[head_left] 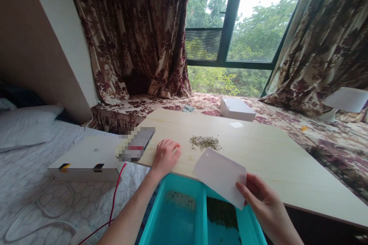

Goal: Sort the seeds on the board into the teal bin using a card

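My right hand (261,195) grips a flat white plastic scraper (221,176) by its right edge, thumb on top. The scraper has rounded corners and a small hole, and is tilted over the near table edge. Just beyond it, a loose pile of small green beans mixed with whitish grains (205,142) lies on the table. My left hand (166,155) rests on the table near its front edge, fingers curled in. Below both hands is a turquoise two-compartment bin (204,214). Pale grains (181,200) lie in its left compartment, green beans (222,213) in the right.
A pale wooden table (270,149) spans the middle. At its left end lies a partly blurred dark device (146,141), near a white box (89,155) and a red cable (117,191). Another white box (238,109) and a lamp (347,99) stand on the window seat.
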`<act>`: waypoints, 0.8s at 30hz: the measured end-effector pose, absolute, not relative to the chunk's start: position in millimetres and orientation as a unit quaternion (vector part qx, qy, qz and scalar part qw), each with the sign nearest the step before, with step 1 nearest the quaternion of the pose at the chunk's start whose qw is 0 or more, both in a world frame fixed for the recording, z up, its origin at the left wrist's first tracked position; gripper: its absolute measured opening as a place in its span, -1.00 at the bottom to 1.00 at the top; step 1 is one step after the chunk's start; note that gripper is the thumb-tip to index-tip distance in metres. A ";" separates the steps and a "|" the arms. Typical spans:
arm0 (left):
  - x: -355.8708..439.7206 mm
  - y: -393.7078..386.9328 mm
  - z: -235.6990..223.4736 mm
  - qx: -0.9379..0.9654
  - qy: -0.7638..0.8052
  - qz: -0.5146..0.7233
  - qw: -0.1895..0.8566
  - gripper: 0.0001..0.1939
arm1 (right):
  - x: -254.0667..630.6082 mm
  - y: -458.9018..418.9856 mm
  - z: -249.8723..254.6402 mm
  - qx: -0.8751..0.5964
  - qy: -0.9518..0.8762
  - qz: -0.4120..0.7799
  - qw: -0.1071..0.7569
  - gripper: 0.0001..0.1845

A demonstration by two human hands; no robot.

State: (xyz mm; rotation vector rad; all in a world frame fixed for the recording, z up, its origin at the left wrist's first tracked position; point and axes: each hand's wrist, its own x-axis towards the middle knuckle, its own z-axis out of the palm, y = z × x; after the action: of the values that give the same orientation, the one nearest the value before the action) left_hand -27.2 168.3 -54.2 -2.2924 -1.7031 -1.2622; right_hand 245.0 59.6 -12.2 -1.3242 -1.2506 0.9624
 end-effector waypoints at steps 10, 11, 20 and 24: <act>-31.0 172.9 -60.3 -0.731 -0.534 -0.424 0.010 -0.80 | 318.1 129.9 -6.8 -0.578 -0.448 0.299 0.614 -0.53; -31.7 173.7 -61.4 -0.733 -0.531 -0.424 0.009 -0.80 | 319.1 134.0 -8.7 -0.572 -0.443 0.298 0.623 -0.53; -30.3 173.1 -59.1 -0.761 -0.526 -0.380 0.003 -0.82 | 322.4 152.5 -26.6 -0.572 -0.422 0.271 0.650 -0.56; -28.6 172.2 -57.6 -0.770 -0.526 -0.362 0.005 -0.82 | 324.2 161.2 -30.6 -0.576 -0.426 0.262 0.646 -0.57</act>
State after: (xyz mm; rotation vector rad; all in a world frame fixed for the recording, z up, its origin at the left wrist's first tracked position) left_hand -28.6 172.2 -57.6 -2.4102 -1.6476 -1.1339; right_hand 324.2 161.2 -30.6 -1.3108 -0.9691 0.5964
